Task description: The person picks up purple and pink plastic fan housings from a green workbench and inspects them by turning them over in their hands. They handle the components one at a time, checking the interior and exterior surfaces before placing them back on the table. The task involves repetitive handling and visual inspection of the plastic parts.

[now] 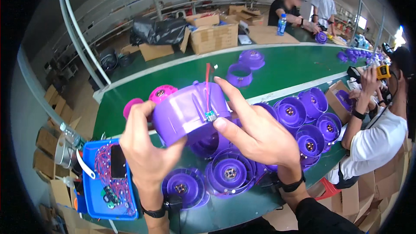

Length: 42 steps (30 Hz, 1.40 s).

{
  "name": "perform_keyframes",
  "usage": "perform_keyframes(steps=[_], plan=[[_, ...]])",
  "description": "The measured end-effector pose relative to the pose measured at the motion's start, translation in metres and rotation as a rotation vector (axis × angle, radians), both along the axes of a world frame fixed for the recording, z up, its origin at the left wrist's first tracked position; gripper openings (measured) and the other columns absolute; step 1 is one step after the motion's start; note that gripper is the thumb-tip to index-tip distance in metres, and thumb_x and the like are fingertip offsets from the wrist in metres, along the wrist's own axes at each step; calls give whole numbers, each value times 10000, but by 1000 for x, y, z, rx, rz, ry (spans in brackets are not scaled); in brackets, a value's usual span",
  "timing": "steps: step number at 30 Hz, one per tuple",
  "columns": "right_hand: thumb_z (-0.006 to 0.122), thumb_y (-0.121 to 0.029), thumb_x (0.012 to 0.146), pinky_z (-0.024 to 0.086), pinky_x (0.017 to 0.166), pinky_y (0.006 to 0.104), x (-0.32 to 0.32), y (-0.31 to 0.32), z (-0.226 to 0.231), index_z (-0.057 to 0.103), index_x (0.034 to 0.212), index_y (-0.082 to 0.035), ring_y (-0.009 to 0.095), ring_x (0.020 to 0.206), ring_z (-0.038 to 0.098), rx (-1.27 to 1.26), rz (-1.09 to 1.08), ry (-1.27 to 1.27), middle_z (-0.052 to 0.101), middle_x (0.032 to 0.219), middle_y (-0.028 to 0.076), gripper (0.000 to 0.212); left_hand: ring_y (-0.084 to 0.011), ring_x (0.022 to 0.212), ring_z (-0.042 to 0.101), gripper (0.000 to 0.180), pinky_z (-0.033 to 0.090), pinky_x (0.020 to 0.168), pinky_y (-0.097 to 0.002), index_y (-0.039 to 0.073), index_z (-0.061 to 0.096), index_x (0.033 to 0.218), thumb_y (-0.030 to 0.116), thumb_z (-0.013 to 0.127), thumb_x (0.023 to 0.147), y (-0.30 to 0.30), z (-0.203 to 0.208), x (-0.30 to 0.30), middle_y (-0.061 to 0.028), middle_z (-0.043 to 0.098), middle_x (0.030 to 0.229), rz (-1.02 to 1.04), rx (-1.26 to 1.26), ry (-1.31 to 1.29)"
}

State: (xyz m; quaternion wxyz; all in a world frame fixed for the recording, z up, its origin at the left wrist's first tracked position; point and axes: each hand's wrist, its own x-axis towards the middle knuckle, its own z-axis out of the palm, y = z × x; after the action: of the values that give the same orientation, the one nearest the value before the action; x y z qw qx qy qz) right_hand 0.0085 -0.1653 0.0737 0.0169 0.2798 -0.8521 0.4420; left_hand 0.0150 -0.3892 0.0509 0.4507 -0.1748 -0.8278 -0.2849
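1. Green tabletop fills the workshop's middle, with a cardboard box beyond its pale edge strip.
2. Purple shell, tilted, is held up above the near side of the tabletop, between 2 hands.
3. Left hand is clamped on its left side, thumb at the lower edge.
4. Right hand grips its right side, thumb tip at a small circuit board.
5. Red wires rise from the board past the rim.
6. Fitting the board to the outer wall appears to be the step in hand.
7. Next move probably calls for a steady left hold and careful thumb pressure, keeping the wires unpinched.
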Motion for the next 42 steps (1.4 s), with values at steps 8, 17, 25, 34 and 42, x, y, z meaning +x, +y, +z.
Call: perform_keyframes(steps=[8,17,25,34,42], plan=[[801,-378,785,339,1113,422,5,-14,-11,154,1526,15,371,1336,429,-466,155,261,354,1467,267,1059,-356,882,637,629,540,762,-431,-32,583,1222,169,830,680,7,0,18,-171,662,976,-38,-126,383],[857,-288,722,355,1094,388,3,-13,-9,178,1494,-13,278,1303,429,-771,110,188,385,1412,200,1064,-401,1364,411,989,409,1059,-495,-21,268,1508,553,671,810,23,-2,27,-273,389,1474,-256,188,127],[787,-327,727,366,1086,448,9,-21,-12,231,1467,1,458,1335,393,-479,96,393,353,1420,297,982,-372,1389,390,1090,329,1140,-472,-8,136,1541,674,607,832,22,3,25,-296,348,1494,-478,494,-220],[801,-360,745,341,1112,440,1,-12,-13,170,1491,44,448,1343,397,-485,137,329,348,1449,317,1057,-365,1413,352,1002,308,1154,-483,-23,174,1527,642,560,884,13,-5,8,-273,334,1520,-434,376,-28],[815,-263,720,318,1139,443,-2,-7,-13,171,1471,106,456,1370,367,-513,209,387,330,1464,340,1055,-345,1342,448,974,386,1114,-476,7,192,1539,622,559,879,-13,-7,2,-232,374,1495,-453,516,-195]])
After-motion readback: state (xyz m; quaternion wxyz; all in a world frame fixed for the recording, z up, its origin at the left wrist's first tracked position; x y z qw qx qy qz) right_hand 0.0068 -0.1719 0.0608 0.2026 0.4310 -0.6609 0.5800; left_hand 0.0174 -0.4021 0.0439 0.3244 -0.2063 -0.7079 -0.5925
